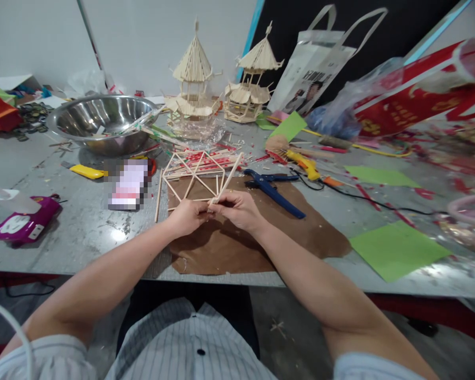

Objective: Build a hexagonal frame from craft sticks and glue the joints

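Observation:
A hexagonal frame of thin wooden sticks (192, 177), with spokes crossing at its middle, is just beyond my hands. My left hand (187, 217) is closed, its fingertips pinched at the frame's near edge. Close beside it, my right hand (240, 209) is closed on wooden sticks (231, 176) that slant up and away at the frame's right corner. The fingertips of both hands nearly meet, and the exact joint between them is hidden. Under the hands lies a brown sheet (237, 248). A loose stick (158, 198) rests left of the frame.
Blue cutters (279, 195) and a yellow glue gun (306, 164) lie to the right. Red-tipped sticks (206, 162) are heaped behind the frame. Two stick pagodas (192, 68) stand at the back. A steel bowl (98, 140), phone (127, 182) and yellow cutter knife (86, 171) are left.

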A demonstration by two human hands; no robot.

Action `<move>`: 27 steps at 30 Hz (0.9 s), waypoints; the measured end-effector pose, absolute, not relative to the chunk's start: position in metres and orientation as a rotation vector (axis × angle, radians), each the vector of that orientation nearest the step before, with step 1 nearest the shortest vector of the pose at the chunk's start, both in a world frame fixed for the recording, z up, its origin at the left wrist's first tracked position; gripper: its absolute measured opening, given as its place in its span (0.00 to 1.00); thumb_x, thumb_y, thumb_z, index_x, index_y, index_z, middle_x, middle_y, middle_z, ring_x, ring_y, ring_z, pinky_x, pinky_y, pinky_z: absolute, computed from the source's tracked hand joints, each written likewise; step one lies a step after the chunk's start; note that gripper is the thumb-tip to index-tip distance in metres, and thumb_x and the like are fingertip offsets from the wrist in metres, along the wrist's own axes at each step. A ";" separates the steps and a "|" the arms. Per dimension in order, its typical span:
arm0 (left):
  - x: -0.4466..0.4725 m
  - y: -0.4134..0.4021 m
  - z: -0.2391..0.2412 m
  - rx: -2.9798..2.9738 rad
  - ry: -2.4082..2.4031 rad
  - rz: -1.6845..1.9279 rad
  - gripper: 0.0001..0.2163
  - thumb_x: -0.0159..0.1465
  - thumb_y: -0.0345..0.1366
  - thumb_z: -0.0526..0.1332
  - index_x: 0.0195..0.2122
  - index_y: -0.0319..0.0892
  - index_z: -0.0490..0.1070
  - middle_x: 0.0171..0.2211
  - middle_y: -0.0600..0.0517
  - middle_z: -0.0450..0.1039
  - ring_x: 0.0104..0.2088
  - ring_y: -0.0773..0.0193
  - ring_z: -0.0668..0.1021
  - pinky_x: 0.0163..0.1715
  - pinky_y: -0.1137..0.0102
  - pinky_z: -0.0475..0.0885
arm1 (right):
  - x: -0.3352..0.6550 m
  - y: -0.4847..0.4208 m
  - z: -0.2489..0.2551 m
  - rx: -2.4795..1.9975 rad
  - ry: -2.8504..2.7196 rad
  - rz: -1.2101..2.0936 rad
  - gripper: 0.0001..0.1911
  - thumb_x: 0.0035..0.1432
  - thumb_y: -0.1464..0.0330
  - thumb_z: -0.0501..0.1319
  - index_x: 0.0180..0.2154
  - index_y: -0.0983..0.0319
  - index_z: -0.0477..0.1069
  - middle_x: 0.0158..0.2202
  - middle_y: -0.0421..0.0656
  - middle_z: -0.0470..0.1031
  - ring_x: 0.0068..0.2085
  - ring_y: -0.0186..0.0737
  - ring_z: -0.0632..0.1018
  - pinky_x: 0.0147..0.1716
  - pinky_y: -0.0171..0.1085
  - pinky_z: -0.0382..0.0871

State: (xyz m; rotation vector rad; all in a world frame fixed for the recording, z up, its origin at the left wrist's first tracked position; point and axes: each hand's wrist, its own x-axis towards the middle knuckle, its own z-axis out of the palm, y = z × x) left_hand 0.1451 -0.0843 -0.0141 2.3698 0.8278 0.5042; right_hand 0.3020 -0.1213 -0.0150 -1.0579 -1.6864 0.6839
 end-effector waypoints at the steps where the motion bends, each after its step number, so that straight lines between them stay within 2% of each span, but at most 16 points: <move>1: 0.145 -0.085 -0.014 2.366 0.824 0.508 0.09 0.55 0.34 0.55 0.30 0.39 0.73 0.22 0.54 0.70 0.24 0.70 0.69 0.24 0.77 0.59 | 0.301 -0.121 -0.015 -1.056 -1.690 0.680 0.08 0.46 0.63 0.61 0.26 0.62 0.73 0.24 0.41 0.72 0.26 0.32 0.71 0.27 0.32 0.64; 5: 0.145 -0.082 -0.012 2.339 0.855 0.556 0.09 0.55 0.36 0.55 0.28 0.38 0.73 0.19 0.55 0.68 0.22 0.71 0.67 0.23 0.77 0.58 | 0.302 -0.120 -0.015 -1.096 -1.721 0.578 0.11 0.47 0.60 0.60 0.27 0.61 0.72 0.24 0.40 0.70 0.26 0.32 0.70 0.27 0.32 0.63; 8: 0.140 -0.076 -0.009 2.269 0.969 0.648 0.11 0.55 0.39 0.55 0.28 0.38 0.73 0.19 0.55 0.68 0.21 0.72 0.67 0.22 0.77 0.58 | 0.316 -0.114 -0.012 -1.226 -1.674 0.434 0.17 0.50 0.57 0.56 0.37 0.61 0.71 0.30 0.42 0.70 0.28 0.32 0.70 0.28 0.33 0.64; 11: 0.135 -0.069 -0.006 2.181 1.057 0.726 0.13 0.54 0.42 0.56 0.28 0.37 0.74 0.18 0.55 0.67 0.21 0.72 0.66 0.21 0.77 0.58 | 0.344 -0.105 -0.009 -1.577 -1.589 0.145 0.22 0.52 0.58 0.53 0.45 0.63 0.66 0.38 0.47 0.70 0.35 0.38 0.71 0.35 0.37 0.64; 13: 0.133 -0.066 -0.004 2.129 1.081 0.749 0.14 0.53 0.42 0.56 0.29 0.36 0.73 0.18 0.55 0.67 0.21 0.72 0.66 0.21 0.77 0.59 | 0.364 -0.101 -0.007 -1.904 -1.563 -0.068 0.24 0.52 0.59 0.53 0.48 0.65 0.63 0.45 0.51 0.67 0.45 0.45 0.68 0.43 0.42 0.61; 16: 0.131 -0.064 -0.004 2.077 1.099 0.777 0.14 0.53 0.43 0.56 0.29 0.36 0.73 0.19 0.55 0.68 0.22 0.71 0.68 0.22 0.76 0.60 | 0.393 -0.098 -0.009 -2.354 -1.504 -0.146 0.32 0.49 0.56 0.55 0.52 0.67 0.57 0.51 0.57 0.61 0.52 0.54 0.62 0.46 0.49 0.57; 18: 0.130 -0.063 -0.005 2.060 1.109 0.786 0.14 0.52 0.43 0.57 0.29 0.36 0.73 0.19 0.55 0.68 0.22 0.70 0.68 0.22 0.76 0.61 | 0.410 -0.098 -0.013 -2.543 -1.507 -0.100 0.37 0.44 0.51 0.56 0.52 0.67 0.57 0.51 0.58 0.60 0.51 0.57 0.62 0.45 0.51 0.57; 21: 0.130 -0.061 -0.006 2.042 1.112 0.777 0.14 0.52 0.43 0.57 0.29 0.36 0.73 0.19 0.54 0.69 0.22 0.70 0.68 0.23 0.76 0.62 | 0.428 -0.098 -0.018 -2.668 -1.562 0.070 0.39 0.41 0.46 0.55 0.49 0.66 0.61 0.48 0.56 0.65 0.47 0.53 0.68 0.40 0.47 0.61; 23: 0.129 -0.060 -0.007 2.023 1.111 0.771 0.14 0.52 0.43 0.57 0.30 0.36 0.73 0.20 0.54 0.69 0.22 0.70 0.68 0.23 0.75 0.62 | 0.434 -0.097 -0.020 -2.697 -1.597 0.132 0.36 0.41 0.46 0.54 0.45 0.64 0.64 0.46 0.55 0.67 0.44 0.51 0.70 0.36 0.44 0.63; 27: 0.128 -0.058 -0.008 2.006 1.104 0.770 0.14 0.52 0.43 0.57 0.31 0.36 0.73 0.21 0.53 0.70 0.23 0.70 0.69 0.24 0.75 0.63 | 0.431 -0.097 -0.015 -2.763 -1.547 0.089 0.26 0.45 0.52 0.54 0.40 0.64 0.69 0.41 0.53 0.71 0.41 0.51 0.72 0.33 0.42 0.64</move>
